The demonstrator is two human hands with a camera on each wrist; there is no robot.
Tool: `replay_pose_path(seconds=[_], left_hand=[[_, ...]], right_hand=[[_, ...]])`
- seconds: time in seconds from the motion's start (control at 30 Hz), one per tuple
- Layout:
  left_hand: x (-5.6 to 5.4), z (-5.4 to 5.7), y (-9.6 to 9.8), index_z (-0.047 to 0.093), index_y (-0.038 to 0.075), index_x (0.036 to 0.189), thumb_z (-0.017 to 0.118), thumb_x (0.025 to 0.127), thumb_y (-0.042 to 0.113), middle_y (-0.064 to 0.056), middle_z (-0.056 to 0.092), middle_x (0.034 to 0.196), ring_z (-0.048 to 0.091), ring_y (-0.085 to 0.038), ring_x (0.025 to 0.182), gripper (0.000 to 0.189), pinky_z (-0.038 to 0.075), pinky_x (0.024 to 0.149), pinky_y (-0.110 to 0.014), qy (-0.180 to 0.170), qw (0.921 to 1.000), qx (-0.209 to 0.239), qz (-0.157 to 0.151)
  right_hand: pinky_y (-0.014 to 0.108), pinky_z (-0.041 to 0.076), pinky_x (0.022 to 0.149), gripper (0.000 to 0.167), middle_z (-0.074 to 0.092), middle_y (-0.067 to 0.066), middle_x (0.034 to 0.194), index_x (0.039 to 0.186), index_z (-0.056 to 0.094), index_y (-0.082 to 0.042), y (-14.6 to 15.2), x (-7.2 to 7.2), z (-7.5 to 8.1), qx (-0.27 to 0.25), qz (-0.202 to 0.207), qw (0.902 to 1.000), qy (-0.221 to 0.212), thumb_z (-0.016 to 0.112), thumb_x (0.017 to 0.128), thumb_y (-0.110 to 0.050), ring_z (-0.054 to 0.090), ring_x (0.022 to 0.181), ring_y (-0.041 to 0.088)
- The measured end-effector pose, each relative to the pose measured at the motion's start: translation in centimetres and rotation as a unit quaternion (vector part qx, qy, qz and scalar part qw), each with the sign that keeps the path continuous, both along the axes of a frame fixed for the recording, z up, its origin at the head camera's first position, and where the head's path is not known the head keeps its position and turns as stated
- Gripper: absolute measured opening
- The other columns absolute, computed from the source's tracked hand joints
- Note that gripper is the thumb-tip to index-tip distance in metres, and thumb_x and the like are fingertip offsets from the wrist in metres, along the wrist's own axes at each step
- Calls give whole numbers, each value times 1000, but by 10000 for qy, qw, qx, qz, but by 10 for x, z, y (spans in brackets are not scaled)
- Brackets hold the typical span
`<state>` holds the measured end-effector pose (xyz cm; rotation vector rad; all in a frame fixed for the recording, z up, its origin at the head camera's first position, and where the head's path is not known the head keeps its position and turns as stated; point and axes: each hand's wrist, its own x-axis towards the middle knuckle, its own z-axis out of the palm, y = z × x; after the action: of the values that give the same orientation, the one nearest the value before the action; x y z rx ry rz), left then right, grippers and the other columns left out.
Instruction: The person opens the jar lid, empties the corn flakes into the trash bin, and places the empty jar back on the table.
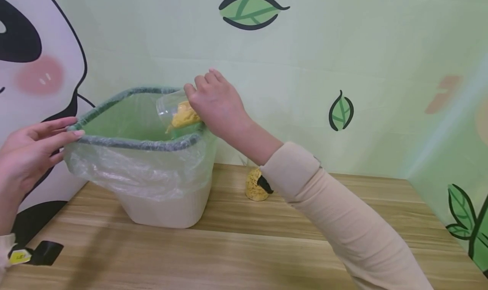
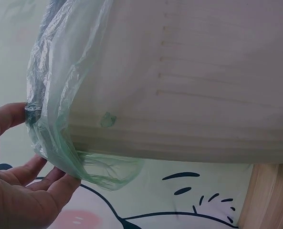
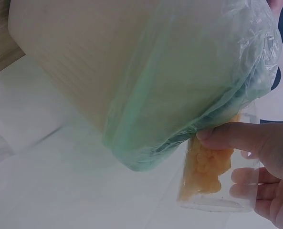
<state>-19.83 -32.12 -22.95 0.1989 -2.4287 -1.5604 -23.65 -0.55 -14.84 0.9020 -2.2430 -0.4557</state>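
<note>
Clear cup (image 1: 167, 106) lies within the grip of the right hand (image 1: 219, 103), thumb on one face and the other fingers against the opposite wall, where they show through the plastic in the right wrist view. Its tilted mouth points away from those fingers, down into the bin (image 1: 164, 209), and a yellow lump (image 3: 205, 167) sits inside it, partly behind the thumb and reaching toward the base. Beneath the right fingers runs the bin's lined rim (image 1: 126, 144), with the liner (image 1: 133, 169) folded outward over it. Left hand (image 1: 30, 150) pinches the far corner of that rim, fingers somewhat spread, well apart from the cup. Below the right fingers, past the wrist, stands a small rough yellowish object (image 1: 253, 187) on the wooden table (image 1: 228, 256).
</note>
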Motion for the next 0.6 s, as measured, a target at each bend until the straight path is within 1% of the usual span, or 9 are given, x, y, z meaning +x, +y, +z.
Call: replay_pose_path(seconds=[0.23, 0.3, 0.47, 0.6], left_hand=[[-2, -3, -3, 30, 13, 143, 61, 82, 40, 17, 42, 102, 52, 11, 76, 74, 45, 60, -5, 48, 10000, 62, -45], [-2, -3, -4, 31, 14, 143, 62, 82, 39, 17, 42, 102, 53, 11, 76, 73, 45, 60, -5, 71, 9999, 138, -66], [-1, -3, -3, 30, 13, 143, 63, 82, 38, 17, 43, 102, 53, 10, 76, 73, 45, 60, -5, 74, 9997, 221, -82], [-1, -2, -1, 29, 12, 143, 62, 82, 39, 17, 43, 102, 53, 11, 75, 75, 45, 60, -5, 40, 9999, 154, -66]], right_hand=[[37, 29, 106, 25, 61, 11, 104, 110, 60, -5, -1, 1, -1, 46, -1, 10000, -7, 49, 88, 3, 55, 105, 24], [37, 28, 106, 25, 61, 11, 104, 110, 60, -5, -1, 1, -1, 41, 8, 10000, 3, 49, 88, 3, 55, 105, 24], [37, 28, 106, 26, 62, 11, 105, 111, 60, -5, -2, 2, -1, 61, -6, 10000, 36, 49, 88, 2, 55, 106, 24], [37, 29, 106, 27, 62, 11, 105, 112, 60, -5, -2, 1, -2, 94, -18, 9999, 93, 49, 88, 2, 55, 105, 24]])
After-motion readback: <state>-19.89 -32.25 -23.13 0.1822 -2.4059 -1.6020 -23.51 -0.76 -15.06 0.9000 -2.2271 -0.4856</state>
